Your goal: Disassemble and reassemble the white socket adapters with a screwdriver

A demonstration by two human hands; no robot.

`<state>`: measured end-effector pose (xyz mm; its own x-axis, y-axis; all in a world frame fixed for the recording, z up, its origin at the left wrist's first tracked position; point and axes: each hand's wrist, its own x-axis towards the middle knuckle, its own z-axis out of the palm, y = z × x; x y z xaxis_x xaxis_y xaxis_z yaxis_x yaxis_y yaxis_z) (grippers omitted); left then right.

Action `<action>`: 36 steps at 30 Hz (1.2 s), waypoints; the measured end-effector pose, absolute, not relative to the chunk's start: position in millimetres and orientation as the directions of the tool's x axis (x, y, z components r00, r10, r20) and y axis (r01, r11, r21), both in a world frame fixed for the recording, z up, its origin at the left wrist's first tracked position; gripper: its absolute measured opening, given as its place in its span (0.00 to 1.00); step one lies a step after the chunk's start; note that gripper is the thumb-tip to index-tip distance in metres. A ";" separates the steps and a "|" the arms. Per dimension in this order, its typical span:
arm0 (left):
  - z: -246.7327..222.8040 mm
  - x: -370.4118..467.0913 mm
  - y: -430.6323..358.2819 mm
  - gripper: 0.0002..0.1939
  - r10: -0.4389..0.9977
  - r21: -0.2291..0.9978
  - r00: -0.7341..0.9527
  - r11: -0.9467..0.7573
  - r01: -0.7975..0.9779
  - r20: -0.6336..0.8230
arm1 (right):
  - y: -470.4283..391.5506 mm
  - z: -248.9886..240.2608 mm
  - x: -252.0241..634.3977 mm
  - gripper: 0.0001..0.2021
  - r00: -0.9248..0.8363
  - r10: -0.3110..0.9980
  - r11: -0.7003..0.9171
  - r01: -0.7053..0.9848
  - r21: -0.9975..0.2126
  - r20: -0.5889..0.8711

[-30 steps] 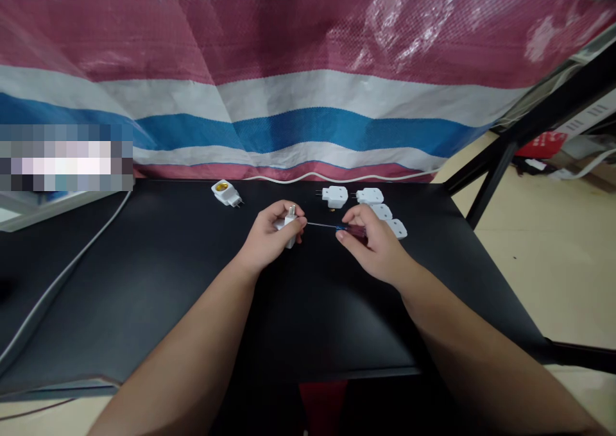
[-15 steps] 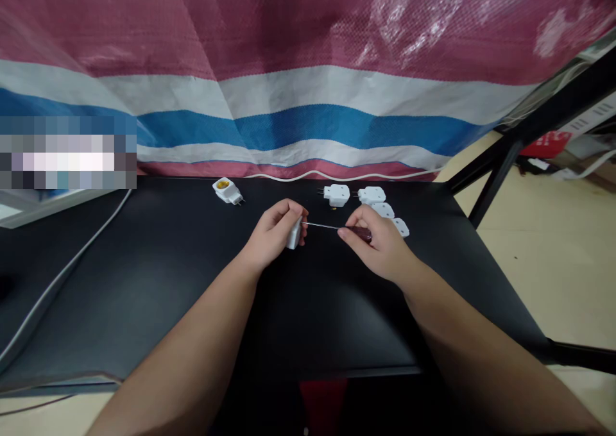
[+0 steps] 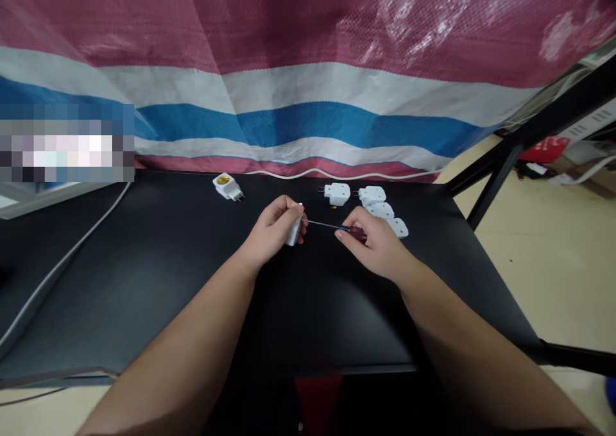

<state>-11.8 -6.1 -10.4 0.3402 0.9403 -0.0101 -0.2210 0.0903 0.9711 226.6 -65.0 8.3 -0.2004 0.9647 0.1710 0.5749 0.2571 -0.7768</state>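
In my left hand [image 3: 278, 227], fingers wrapped round it, is a white plug adapter [image 3: 293, 232], largely covered by the palm and thumb. My right hand [image 3: 373, 240] grips the dark red handle of a screwdriver [image 3: 321, 224]. Its thin metal shaft points left, and the tip meets the adapter's side near my left thumb. Just behind my right hand lie several white plug adapters [image 3: 372, 195], close together. Another adapter [image 3: 338, 194] rests a little to their left, prongs facing left, with a small brass-coloured bit [image 3: 333, 207] by its base.
At the back left sits a white plug-in lamp socket [image 3: 228, 187] with a brass-coloured inside. A white cable [image 3: 312, 173] runs along the black table's [image 3: 158, 282] rear edge, under a striped sheet [image 3: 298, 122]. A grey cord [image 3: 62, 263] crosses the left side. Black metal legs [image 3: 500, 160] stand at right.
The screwdriver handle has turned slightly in my right hand, and its blue-tinted front end now shows. My left hand keeps its hold on the adapter. The camera view has shifted slightly.
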 end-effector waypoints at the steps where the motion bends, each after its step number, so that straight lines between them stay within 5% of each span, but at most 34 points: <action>1: -10.7 -12.2 -5.6 0.18 0.942 0.971 0.334 0.094 -0.220 -0.015 | -64.7 7.7 226.9 0.11 -0.204 0.964 0.260 0.578 -0.773 0.172; 11: -10.8 -13.8 -5.0 0.18 0.933 0.983 0.358 0.025 -0.181 0.042 | -63.6 10.3 224.6 0.23 -0.200 0.978 0.158 0.536 -0.829 0.058; 18: -12.2 -14.6 -3.6 0.18 0.934 0.984 0.351 -0.005 -0.179 0.069 | -63.6 8.0 224.3 0.10 -0.206 0.970 0.224 0.525 -0.821 0.132; 24: -12.0 -16.3 -2.3 0.17 0.941 0.984 0.333 0.001 -0.178 0.059 | -62.2 3.9 226.9 0.12 -0.235 0.965 0.221 0.491 -0.843 0.116; 31: -13.2 -15.0 -2.5 0.16 0.933 0.984 0.353 -0.011 -0.180 0.076 | -60.4 5.6 224.4 0.17 -0.233 0.960 -0.107 0.212 -0.971 -0.156; 36: -12.6 -15.2 -4.1 0.16 0.922 0.976 0.369 -0.043 -0.212 0.120 | -60.7 14.8 222.6 0.18 -0.281 0.893 -0.364 0.004 -0.931 -0.350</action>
<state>-15.2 -4.1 -12.6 0.3686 0.9218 0.1201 -0.2117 -0.0426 0.9764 222.6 -60.7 14.8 -0.2814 0.8934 -0.3501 0.0035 -0.3639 -0.9314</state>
